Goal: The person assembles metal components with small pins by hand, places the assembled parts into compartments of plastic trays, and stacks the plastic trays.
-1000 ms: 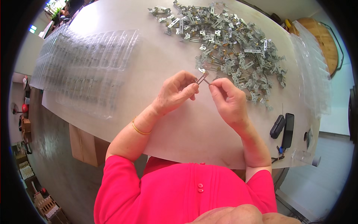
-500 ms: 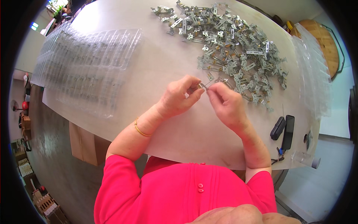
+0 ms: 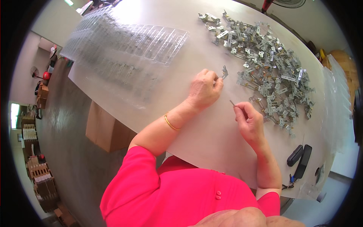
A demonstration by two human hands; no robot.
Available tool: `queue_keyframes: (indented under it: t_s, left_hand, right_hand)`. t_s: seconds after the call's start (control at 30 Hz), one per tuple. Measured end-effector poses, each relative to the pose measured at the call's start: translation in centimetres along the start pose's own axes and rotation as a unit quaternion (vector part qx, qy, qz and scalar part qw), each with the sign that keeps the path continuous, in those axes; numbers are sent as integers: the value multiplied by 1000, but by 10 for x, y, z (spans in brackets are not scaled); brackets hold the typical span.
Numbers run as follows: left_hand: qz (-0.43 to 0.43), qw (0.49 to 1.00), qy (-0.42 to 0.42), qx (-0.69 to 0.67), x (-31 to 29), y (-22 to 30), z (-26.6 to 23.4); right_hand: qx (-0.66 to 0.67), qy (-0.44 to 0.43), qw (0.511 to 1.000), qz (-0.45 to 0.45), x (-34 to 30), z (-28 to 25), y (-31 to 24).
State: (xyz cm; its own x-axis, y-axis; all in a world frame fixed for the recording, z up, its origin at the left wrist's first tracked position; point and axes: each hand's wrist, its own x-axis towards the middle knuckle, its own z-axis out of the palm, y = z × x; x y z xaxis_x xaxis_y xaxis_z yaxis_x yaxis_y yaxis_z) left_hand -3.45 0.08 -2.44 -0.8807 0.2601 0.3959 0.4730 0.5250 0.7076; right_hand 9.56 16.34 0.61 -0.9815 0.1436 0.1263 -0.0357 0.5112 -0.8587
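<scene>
Currently, the left hand (image 3: 205,89) pinches a metal bracket (image 3: 225,71), which juts forward, left of the parts heap (image 3: 270,64), while the right hand (image 3: 250,122), farther from it, grips a thin rod (image 3: 231,103) slanting forward-left.

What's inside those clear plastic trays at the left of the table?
Slim metal parts show through the clear trays; overlapping plastic, glare and blur hide whatever lies deeper.
</scene>
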Motion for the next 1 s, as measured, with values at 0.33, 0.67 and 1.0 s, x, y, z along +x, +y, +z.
queue_keyframes:
  t_s: [0.33, 0.67, 1.0]
  left_hand:
    - [47, 997, -7, 67, 2, -10, -2]
    - [46, 995, 20, 84, 4, -15, -3]
    - [-23, 991, 103, 84, 56, -13, -92]
  right_hand:
    - [50, -24, 998, -9, 1, 10, 14]
    - [57, -15, 998, -33, 3, 9, 21]
    - [79, -3, 997, -27, 2, 8, 29]
